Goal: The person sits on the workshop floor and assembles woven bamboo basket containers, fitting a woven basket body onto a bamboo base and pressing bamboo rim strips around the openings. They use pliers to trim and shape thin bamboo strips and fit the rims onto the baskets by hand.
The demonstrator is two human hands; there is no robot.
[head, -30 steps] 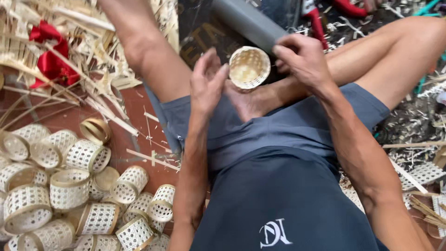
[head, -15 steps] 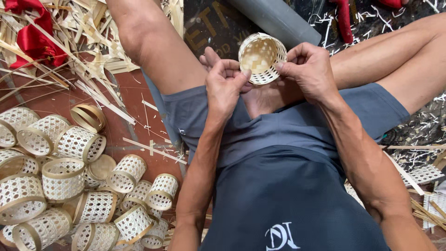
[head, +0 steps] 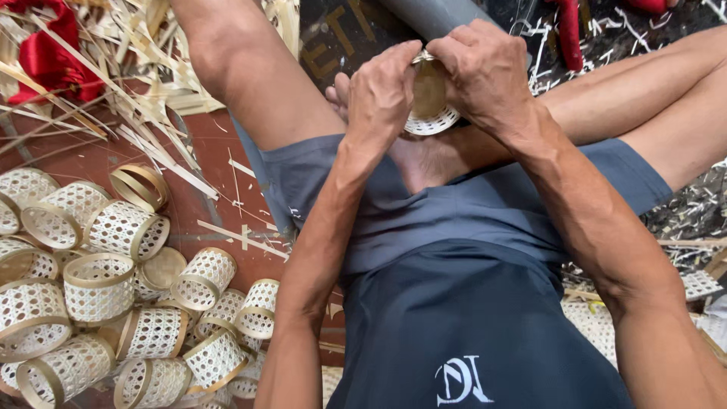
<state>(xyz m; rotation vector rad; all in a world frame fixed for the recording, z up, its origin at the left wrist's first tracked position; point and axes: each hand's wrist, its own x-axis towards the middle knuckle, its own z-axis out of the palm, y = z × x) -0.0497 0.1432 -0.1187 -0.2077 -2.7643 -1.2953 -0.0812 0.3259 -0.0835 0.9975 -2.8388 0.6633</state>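
Observation:
A small round woven bamboo basket (head: 430, 106) is held between both hands above my crossed legs. My left hand (head: 382, 95) grips its left side with the fingers curled over the rim. On the other side my right hand (head: 485, 72) closes over the top and right of the basket, hiding most of it. Only the lattice bottom edge and part of the inside show between the hands. I sit on the floor in blue shorts and a dark shirt.
A heap of several similar woven baskets (head: 98, 288) lies on the red floor at the lower left. Bamboo strips and shavings (head: 151, 113) are piled at the upper left beside red cloth (head: 49, 64). A grey pipe (head: 439, 15) lies beyond my hands.
Both hands have closed in around the basket, which now sits lower and is mostly covered. Earlier its open mouth faced the camera.

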